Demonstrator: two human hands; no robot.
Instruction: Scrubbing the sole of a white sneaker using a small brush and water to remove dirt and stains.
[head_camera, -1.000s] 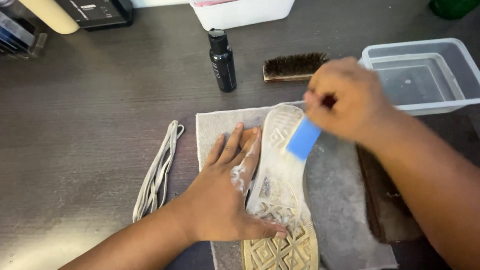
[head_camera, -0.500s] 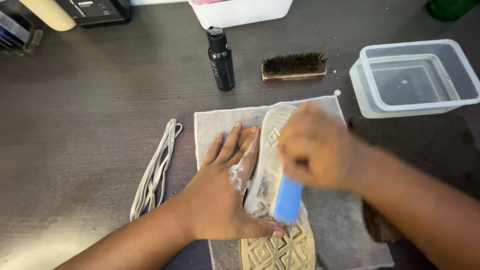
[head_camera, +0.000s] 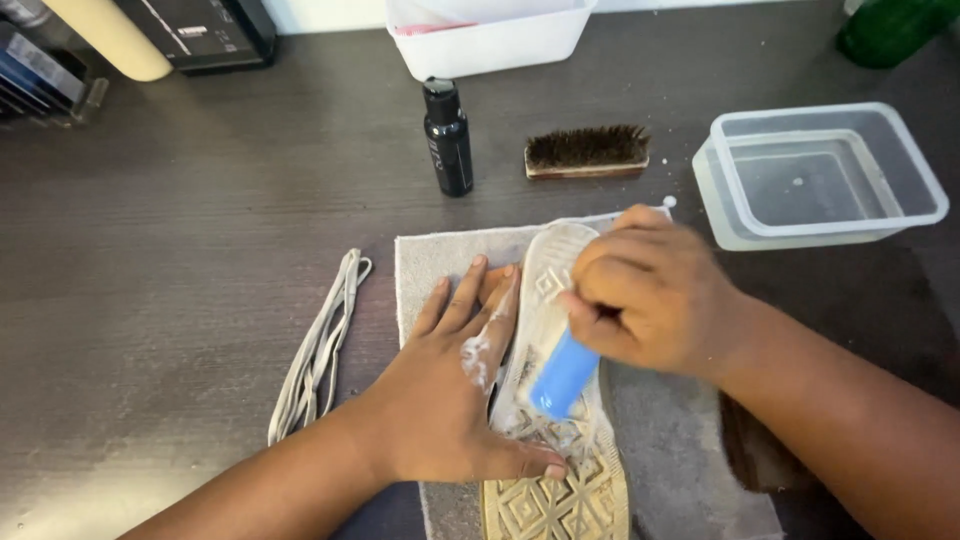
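The right hand (head_camera: 655, 295) is curled into a closed grip around a blue brush (head_camera: 563, 374), whose end presses onto the pale patterned sole of a shoe (head_camera: 555, 450) lying sole-up. The left hand (head_camera: 450, 390) lies flat and spread against the side of the shoe, fingers (head_camera: 470, 300) stretched out along it and the thumb hooked over the sole's edge, with white foam on its skin; it steadies the shoe rather than closing around it. Foam also coats the middle of the sole under the brush. The shoe rests on a grey towel (head_camera: 660, 440) spread on the dark wooden table (head_camera: 200, 230). Just left of the towel lies a bundle of pale shoelaces (head_camera: 320, 350). Beyond the towel stands a small black bottle (head_camera: 448, 140) with a black cap, and beside it a wooden brush with dark bristles (head_camera: 587, 152). To the right sits a clear plastic tub (head_camera: 825, 175) holding a shallow layer of clear liquid. At the far edge is a white plastic tub (head_camera: 490, 35); its contents cannot be made out. A green object (head_camera: 890, 30) shows in the far right corner.
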